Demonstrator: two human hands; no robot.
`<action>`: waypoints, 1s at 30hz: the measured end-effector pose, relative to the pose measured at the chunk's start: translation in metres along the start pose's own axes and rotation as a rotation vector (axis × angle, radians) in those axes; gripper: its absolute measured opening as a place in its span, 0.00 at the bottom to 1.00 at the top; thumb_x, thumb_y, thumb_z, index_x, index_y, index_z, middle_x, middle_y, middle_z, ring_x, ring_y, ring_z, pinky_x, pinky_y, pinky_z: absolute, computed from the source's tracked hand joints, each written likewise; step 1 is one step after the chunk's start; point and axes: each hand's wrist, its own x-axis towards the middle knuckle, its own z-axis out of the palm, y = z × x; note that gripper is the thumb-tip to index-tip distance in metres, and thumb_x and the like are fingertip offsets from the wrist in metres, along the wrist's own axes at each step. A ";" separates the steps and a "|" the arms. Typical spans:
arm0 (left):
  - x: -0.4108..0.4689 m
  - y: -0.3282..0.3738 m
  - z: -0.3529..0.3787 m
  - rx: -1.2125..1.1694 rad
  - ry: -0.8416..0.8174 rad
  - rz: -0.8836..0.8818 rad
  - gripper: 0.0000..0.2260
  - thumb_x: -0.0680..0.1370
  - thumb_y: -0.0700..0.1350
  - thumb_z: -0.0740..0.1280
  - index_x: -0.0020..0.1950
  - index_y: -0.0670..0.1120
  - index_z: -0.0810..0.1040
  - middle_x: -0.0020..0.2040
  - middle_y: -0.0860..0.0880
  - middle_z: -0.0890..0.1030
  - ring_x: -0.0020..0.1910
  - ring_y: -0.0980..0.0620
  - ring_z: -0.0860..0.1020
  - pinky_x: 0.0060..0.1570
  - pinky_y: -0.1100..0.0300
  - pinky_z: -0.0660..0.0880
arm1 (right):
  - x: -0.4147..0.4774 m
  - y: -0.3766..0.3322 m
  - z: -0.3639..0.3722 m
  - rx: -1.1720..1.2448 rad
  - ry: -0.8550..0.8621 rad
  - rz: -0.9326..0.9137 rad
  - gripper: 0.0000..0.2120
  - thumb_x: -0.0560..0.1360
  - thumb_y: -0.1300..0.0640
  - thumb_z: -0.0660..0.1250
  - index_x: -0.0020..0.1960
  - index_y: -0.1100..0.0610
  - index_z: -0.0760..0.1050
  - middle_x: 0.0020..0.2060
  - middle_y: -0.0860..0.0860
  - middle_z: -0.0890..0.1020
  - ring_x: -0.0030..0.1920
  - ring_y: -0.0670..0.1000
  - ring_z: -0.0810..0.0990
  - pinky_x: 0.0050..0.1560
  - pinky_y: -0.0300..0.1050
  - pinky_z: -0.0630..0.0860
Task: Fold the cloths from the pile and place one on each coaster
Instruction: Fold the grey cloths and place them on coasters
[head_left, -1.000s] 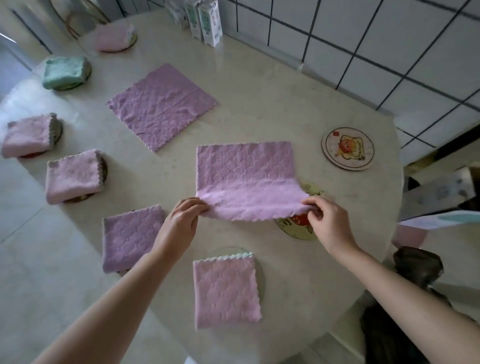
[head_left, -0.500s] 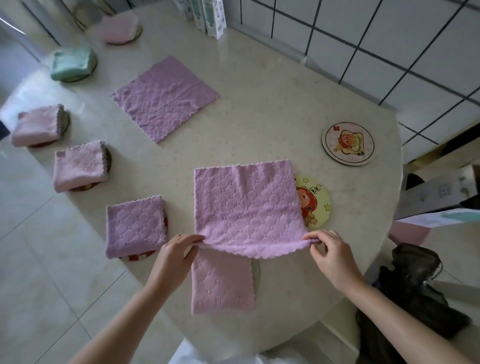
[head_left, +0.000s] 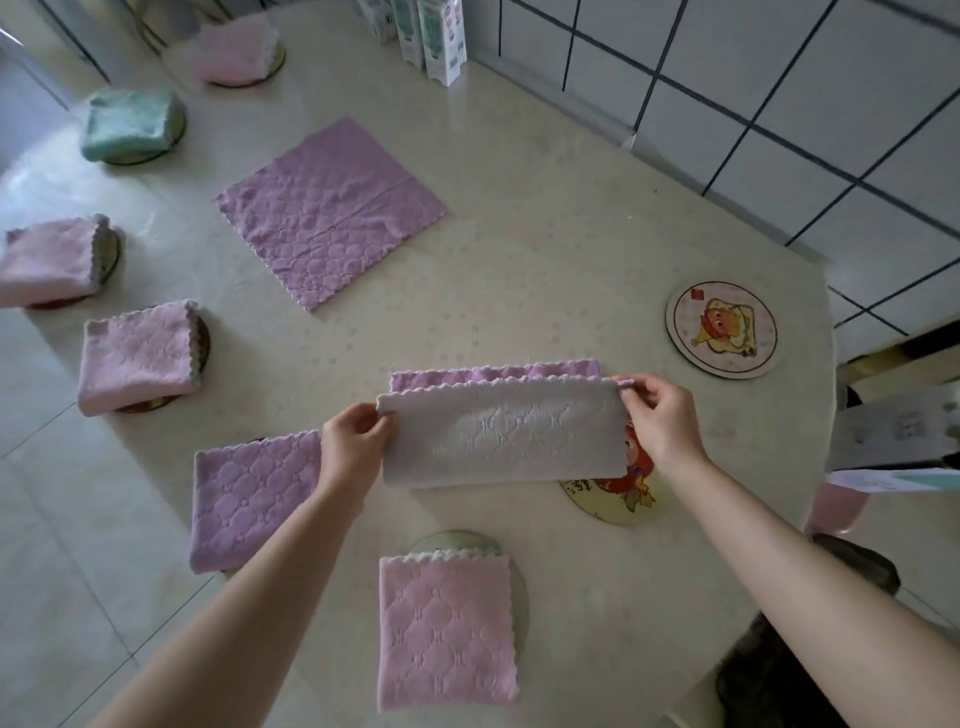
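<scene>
A purple cloth (head_left: 498, 434) lies folded in half across the table, pale underside up, near edge almost level with the far edge. My left hand (head_left: 353, 441) pinches its left corner and my right hand (head_left: 660, 415) pinches its right corner. The cloth partly covers a cartoon coaster (head_left: 618, 499). A bare coaster (head_left: 722, 330) sits at the right. One flat purple cloth (head_left: 332, 213) lies unfolded farther back. Folded cloths rest on coasters: pink (head_left: 447, 629) at the front, purple (head_left: 249, 499), pink (head_left: 137, 358), pink (head_left: 49, 262), green (head_left: 130, 124) and pink (head_left: 234, 49).
The round pale table (head_left: 519, 270) stands against a white tiled wall (head_left: 779, 104). Cartons (head_left: 431, 36) stand at the back by the wall. A box and papers (head_left: 904, 441) lie beyond the right edge. Dark things (head_left: 769, 670) sit on the floor at lower right.
Both hands pulled the cloth towards me, then lifted its near edge and carried it over to the far edge, folding it in half. The camera view shifted slightly.
</scene>
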 end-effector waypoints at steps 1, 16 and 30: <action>0.008 0.001 0.002 -0.006 0.003 -0.014 0.06 0.74 0.38 0.69 0.40 0.49 0.82 0.37 0.48 0.81 0.36 0.52 0.75 0.40 0.55 0.75 | 0.007 0.000 0.003 0.000 -0.006 0.021 0.06 0.77 0.60 0.65 0.47 0.54 0.80 0.39 0.44 0.82 0.42 0.44 0.80 0.46 0.43 0.78; 0.053 -0.001 0.015 0.117 0.019 -0.061 0.06 0.73 0.45 0.71 0.36 0.48 0.80 0.29 0.49 0.77 0.27 0.51 0.72 0.35 0.54 0.74 | 0.053 0.004 0.019 -0.153 -0.070 0.106 0.06 0.74 0.53 0.69 0.47 0.56 0.79 0.39 0.48 0.83 0.40 0.46 0.80 0.36 0.35 0.72; -0.011 0.010 0.018 0.677 0.031 0.517 0.18 0.76 0.43 0.65 0.66 0.43 0.72 0.61 0.46 0.75 0.60 0.47 0.71 0.59 0.54 0.70 | 0.020 -0.015 0.014 -0.420 -0.084 -0.193 0.11 0.78 0.58 0.63 0.59 0.60 0.72 0.52 0.53 0.79 0.48 0.49 0.78 0.44 0.34 0.75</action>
